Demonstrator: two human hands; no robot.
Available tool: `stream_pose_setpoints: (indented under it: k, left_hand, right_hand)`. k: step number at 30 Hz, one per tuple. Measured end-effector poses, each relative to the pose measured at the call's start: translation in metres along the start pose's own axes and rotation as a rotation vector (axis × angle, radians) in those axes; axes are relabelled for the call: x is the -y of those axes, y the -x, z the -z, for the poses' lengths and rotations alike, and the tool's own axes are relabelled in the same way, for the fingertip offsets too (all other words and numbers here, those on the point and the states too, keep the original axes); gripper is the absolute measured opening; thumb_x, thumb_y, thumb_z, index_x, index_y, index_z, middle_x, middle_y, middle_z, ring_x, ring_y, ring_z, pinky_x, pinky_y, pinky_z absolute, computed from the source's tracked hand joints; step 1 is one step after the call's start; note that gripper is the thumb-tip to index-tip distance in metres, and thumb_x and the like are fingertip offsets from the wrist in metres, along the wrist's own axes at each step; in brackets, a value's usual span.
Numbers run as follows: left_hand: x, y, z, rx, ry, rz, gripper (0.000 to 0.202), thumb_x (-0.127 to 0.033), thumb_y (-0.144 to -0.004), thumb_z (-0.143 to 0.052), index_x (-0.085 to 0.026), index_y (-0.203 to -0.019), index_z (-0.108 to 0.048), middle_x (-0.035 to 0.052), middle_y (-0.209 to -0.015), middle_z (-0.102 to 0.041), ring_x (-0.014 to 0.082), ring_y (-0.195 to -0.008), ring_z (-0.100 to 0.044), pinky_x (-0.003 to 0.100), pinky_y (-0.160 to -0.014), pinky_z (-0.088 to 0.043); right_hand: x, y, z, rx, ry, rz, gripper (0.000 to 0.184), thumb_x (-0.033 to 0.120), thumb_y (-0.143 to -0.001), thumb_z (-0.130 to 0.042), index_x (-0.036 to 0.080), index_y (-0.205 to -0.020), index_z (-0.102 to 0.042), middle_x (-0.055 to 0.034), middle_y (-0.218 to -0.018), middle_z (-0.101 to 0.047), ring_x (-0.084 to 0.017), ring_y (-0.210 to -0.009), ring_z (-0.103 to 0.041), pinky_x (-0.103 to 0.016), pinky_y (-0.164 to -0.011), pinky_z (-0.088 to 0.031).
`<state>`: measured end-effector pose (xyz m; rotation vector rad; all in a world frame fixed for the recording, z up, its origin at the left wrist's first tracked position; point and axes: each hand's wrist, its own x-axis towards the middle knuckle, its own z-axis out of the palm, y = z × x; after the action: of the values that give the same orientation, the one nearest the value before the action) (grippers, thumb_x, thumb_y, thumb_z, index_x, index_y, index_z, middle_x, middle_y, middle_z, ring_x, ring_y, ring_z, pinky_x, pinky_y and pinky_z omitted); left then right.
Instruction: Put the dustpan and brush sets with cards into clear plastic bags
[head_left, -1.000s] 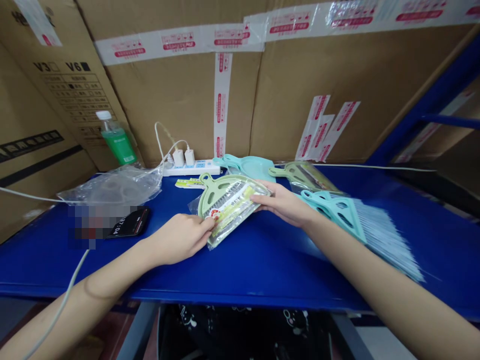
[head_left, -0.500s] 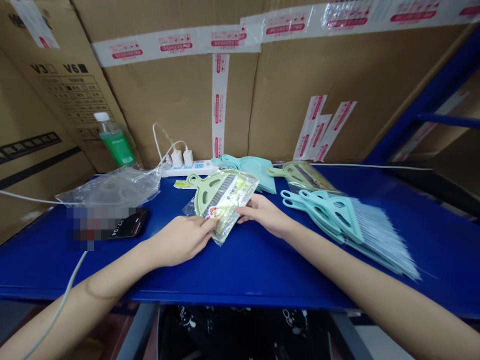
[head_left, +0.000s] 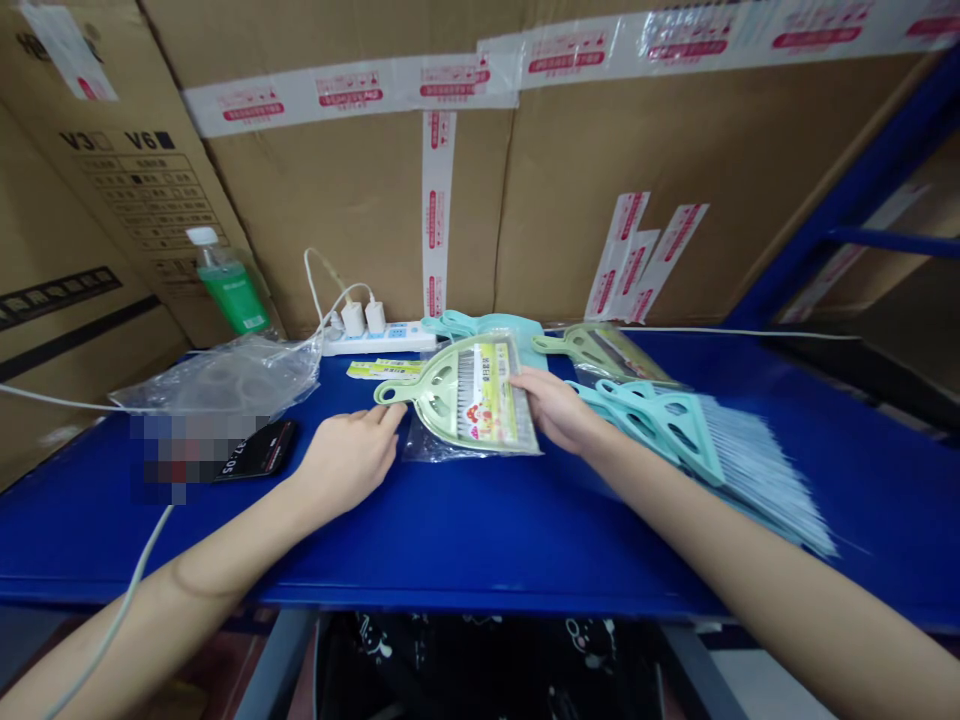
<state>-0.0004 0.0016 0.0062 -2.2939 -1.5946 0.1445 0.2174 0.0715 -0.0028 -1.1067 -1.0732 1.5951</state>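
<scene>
A pale green dustpan set in a clear plastic bag (head_left: 471, 403) is held above the blue table (head_left: 480, 540), handle pointing left. My right hand (head_left: 553, 408) grips its right edge. My left hand (head_left: 349, 458) rests on the table just left of it, fingers curled loosely, fingertips near the bag's lower left corner and the handle. Whether the left fingers touch the bag is unclear.
Several teal hand brooms (head_left: 697, 440) lie to the right, another bagged green dustpan (head_left: 600, 350) and teal dustpans (head_left: 487, 326) behind. Left: a clear plastic bag (head_left: 225, 378), a black phone (head_left: 255, 452), a power strip (head_left: 379, 341), a green bottle (head_left: 229, 282). Cardboard boxes (head_left: 360, 200) stand behind.
The bagged dustpan set has been turned from a tilted pose to lie flat with its label facing up. My left hand has let go of it and dropped to the table.
</scene>
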Motion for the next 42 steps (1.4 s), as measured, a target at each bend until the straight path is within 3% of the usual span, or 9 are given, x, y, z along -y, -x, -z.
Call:
stream_pose_setpoints:
  k: [3,8,12,17,23,29,35,42]
  left_hand:
    - [0.001,-0.001,0.002,-0.011,-0.055,0.130,0.030,-0.021,-0.090,-0.037,-0.015,-0.115,-0.052,0.0100,-0.100,-0.068,0.0239,-0.080,-0.067,0.032,-0.064,-0.050]
    - [0.003,-0.001,0.006,-0.048,-0.102,0.193,0.028,-0.027,-0.092,-0.033,-0.013,-0.106,-0.053,0.0102,-0.083,-0.069,0.0244,-0.074,-0.067,0.030,-0.057,-0.046]
    - [0.005,-0.001,0.007,-0.057,-0.102,0.211,0.028,-0.035,-0.092,-0.034,-0.014,-0.097,-0.053,0.0100,-0.075,-0.068,0.0247,-0.069,-0.067,0.028,-0.054,-0.044]
    - [0.003,-0.001,0.005,-0.003,-0.055,0.168,0.028,-0.036,-0.093,-0.036,-0.014,-0.099,-0.052,0.0109,-0.079,-0.069,0.0257,-0.071,-0.068,0.029,-0.055,-0.045]
    - [0.002,-0.001,0.006,0.007,-0.026,0.155,0.030,-0.037,-0.093,-0.034,-0.014,-0.096,-0.053,0.0105,-0.080,-0.069,0.0253,-0.074,-0.068,0.029,-0.057,-0.046]
    - [0.002,-0.002,0.009,0.042,0.004,0.148,0.034,-0.042,-0.093,-0.034,-0.015,-0.094,-0.055,0.0069,-0.073,-0.069,0.0247,-0.069,-0.068,0.029,-0.055,-0.045]
    - [0.003,-0.001,0.010,-0.028,0.027,0.157,0.046,-0.037,-0.093,-0.034,-0.011,-0.130,-0.041,0.0084,-0.086,-0.072,0.0253,-0.076,-0.069,0.031,-0.059,-0.048]
    - [0.003,0.000,0.006,0.004,0.022,0.099,0.039,-0.032,-0.091,-0.036,-0.016,-0.124,-0.050,0.0098,-0.099,-0.071,0.0262,-0.080,-0.069,0.032,-0.061,-0.050]
  right_hand:
    - [0.003,0.000,0.005,0.056,0.020,0.011,0.030,0.011,-0.085,-0.041,0.015,-0.106,-0.061,-0.0073,-0.091,-0.072,-0.021,-0.085,-0.068,-0.037,-0.083,-0.053]
    - [0.005,-0.003,0.015,0.139,0.098,0.037,0.027,0.014,-0.089,-0.040,0.017,-0.109,-0.059,-0.0070,-0.093,-0.072,-0.019,-0.083,-0.068,-0.038,-0.083,-0.053]
    - [0.002,-0.008,0.024,0.156,0.190,0.074,0.023,0.016,-0.090,-0.044,0.020,-0.106,-0.060,-0.0054,-0.088,-0.072,-0.018,-0.078,-0.068,-0.036,-0.079,-0.054]
    - [-0.001,-0.012,0.029,0.232,0.231,0.112,0.018,0.020,-0.089,-0.048,0.021,-0.100,-0.063,-0.0048,-0.088,-0.072,-0.017,-0.077,-0.068,-0.033,-0.076,-0.056]
    - [0.007,-0.008,0.031,0.233,0.221,0.057,0.019,0.021,-0.088,-0.051,0.019,-0.101,-0.064,-0.0046,-0.087,-0.072,-0.016,-0.075,-0.068,-0.030,-0.073,-0.056]
    - [0.022,0.001,0.037,0.446,0.179,0.048,0.046,0.013,-0.068,-0.070,0.022,-0.112,-0.059,-0.0049,-0.105,-0.069,-0.018,-0.093,-0.065,-0.028,-0.079,-0.056]
    - [0.040,0.002,0.055,0.263,0.165,0.160,0.046,0.010,-0.067,-0.069,0.021,-0.111,-0.060,-0.0061,-0.108,-0.068,-0.018,-0.093,-0.065,-0.028,-0.079,-0.056]
    - [0.064,0.002,0.097,-0.208,0.302,0.233,0.026,0.007,-0.072,-0.062,0.016,-0.097,-0.063,-0.0083,-0.096,-0.070,-0.018,-0.084,-0.068,-0.028,-0.073,-0.056]
